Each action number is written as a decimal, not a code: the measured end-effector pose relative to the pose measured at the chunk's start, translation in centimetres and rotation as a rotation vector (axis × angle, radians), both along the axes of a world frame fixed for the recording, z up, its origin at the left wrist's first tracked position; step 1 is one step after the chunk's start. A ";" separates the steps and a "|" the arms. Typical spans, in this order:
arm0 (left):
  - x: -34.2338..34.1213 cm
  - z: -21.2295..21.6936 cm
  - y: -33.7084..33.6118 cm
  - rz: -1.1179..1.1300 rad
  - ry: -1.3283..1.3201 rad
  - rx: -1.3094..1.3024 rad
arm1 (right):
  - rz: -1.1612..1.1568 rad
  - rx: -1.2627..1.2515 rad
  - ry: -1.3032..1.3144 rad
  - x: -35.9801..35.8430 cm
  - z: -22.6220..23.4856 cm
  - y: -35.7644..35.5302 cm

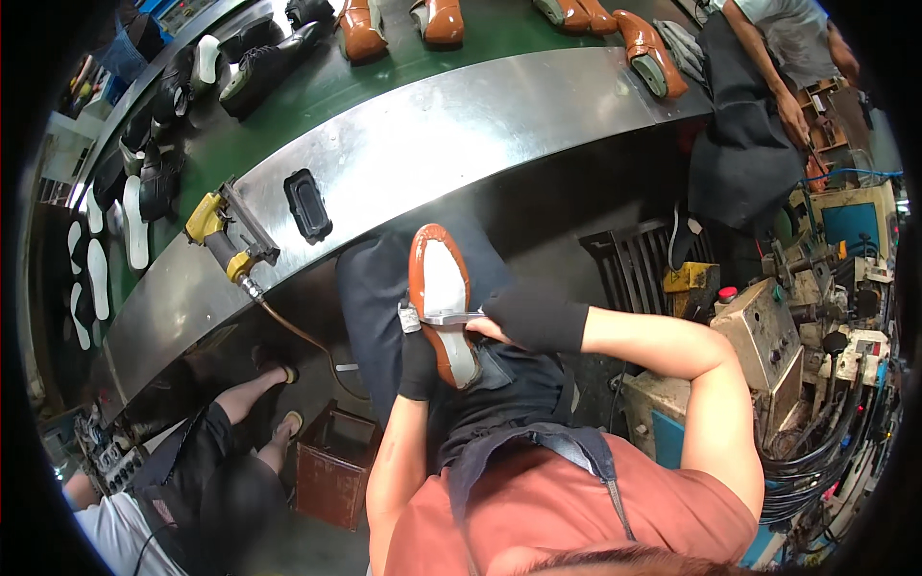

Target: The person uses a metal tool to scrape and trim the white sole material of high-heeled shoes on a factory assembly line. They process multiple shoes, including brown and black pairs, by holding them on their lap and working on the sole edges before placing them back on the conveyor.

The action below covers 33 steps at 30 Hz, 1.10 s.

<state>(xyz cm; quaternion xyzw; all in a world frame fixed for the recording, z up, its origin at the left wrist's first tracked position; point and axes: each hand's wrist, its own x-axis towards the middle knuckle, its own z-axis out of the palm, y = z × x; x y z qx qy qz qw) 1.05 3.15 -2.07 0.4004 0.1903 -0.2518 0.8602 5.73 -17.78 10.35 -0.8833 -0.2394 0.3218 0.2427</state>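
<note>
Between our two hands, on our lap, lies a brown shoe turned upside down, with its pale sole facing up at us. Its long line runs straight away from us: the toe points far off toward the shiny metal bench, and the heel sits close to our belly.

Our left hand, in a black glove, is closed around the heel end and holds the shoe from the left side. It is the hand nearer to the heel. Our right hand, also in a black glove, comes in from the right and is closed on a metal tool. The tool lies across the shoe, so it crosses the shoe's long line about halfway down. We cannot tell if the tool's tip is biting the sole or just resting on it.

Past the toe, on the bench, sit a yellow nail gun and a small black tray, well apart from both hands. Another person's legs are off to our left.
</note>
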 end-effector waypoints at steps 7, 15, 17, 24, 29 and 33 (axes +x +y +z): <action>-0.2 -3.8 -0.3 0.091 -0.467 0.756 | 0.039 0.175 0.176 0.8 -3.4 -2.8; 1.2 0.7 3.1 -0.090 -0.011 -0.121 | 0.071 0.218 -0.149 -2.0 -5.1 -1.2; 1.8 4.2 0.6 0.042 0.031 -0.036 | 0.052 0.111 0.072 -1.6 -4.0 -2.5; 0.9 1.0 0.8 -0.128 -0.308 0.479 | -0.104 0.451 0.119 -1.0 2.9 -0.8; 0.0 3.5 1.1 -0.300 -0.419 0.603 | -0.135 0.328 0.012 -0.5 0.2 -0.7; 0.3 4.7 1.4 -0.097 -0.352 0.433 | -0.608 0.285 0.469 -3.0 -2.3 -1.6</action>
